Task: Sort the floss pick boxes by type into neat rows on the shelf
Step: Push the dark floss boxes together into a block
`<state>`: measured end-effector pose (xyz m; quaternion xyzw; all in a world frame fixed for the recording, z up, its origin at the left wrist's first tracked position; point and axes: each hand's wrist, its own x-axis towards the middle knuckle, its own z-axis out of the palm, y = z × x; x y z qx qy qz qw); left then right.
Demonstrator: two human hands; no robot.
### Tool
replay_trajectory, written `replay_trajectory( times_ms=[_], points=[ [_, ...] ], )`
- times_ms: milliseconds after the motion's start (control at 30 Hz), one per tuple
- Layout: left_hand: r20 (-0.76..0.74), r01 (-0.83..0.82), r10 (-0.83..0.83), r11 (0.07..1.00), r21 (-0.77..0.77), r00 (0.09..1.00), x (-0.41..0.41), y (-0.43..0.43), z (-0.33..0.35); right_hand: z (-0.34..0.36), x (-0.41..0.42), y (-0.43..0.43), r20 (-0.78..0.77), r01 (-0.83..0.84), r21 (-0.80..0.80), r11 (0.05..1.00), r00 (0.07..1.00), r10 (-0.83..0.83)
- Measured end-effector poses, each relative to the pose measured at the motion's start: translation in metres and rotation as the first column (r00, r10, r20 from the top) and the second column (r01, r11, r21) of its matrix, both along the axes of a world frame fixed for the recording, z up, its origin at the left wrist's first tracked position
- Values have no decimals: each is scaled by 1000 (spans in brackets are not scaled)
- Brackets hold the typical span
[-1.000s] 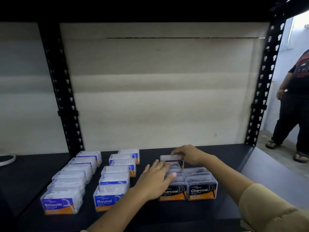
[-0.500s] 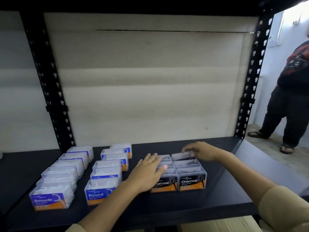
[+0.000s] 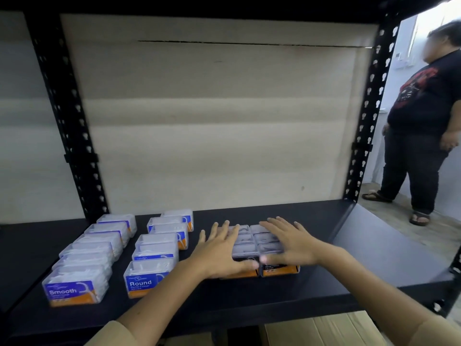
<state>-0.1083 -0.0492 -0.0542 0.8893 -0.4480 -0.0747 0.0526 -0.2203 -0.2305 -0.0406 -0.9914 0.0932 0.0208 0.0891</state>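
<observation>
- Your left grip (image 3: 219, 253) is released: the fingers are straight and spread, the palm lies flat on the left column of the dark-labelled boxes (image 3: 245, 246), and the thumb lies across the front box.
- Your right grip (image 3: 289, 243) is likewise released. It lies flat on the right column and grasps nothing.
- The dark-labelled boxes stand in two touching columns at lower centre of the frame, on the shelf (image 3: 349, 258).
- The Round row (image 3: 154, 248) lies just left of them, and the Smooth row (image 3: 94, 248) at lower left.
- Step in hand, as judged: you are squaring up the last block. The sorting appears nearly complete.
- Next move, as judged:
  - Lift both hands straight off so that no box is dragged.
  - The Round row looks staggered at its far end and probably wants straightening.
- Change noted: half a second ago your right grip touched the rearmost box of the right column, and it now lies flat further forward. Your left grip has stayed on the left column.
</observation>
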Motion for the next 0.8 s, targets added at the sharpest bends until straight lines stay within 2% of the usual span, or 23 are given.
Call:
replay_trajectory(
  times_ms=[167,400,800],
  points=[
    [-37,-3,3,1000,15,999,-3,-2,-5,-9,-6,5,-121,27,-167,986,991,-48],
    [-97,-19,15,999,-39,995,-3,-6,-8,-16,-1,0,-84,32,-171,985,995,-47],
    [-85,0,-4,999,-45,996,-8,-34,-9,-16,-5,-25,-42,37,-168,985,998,-45]
  ],
)
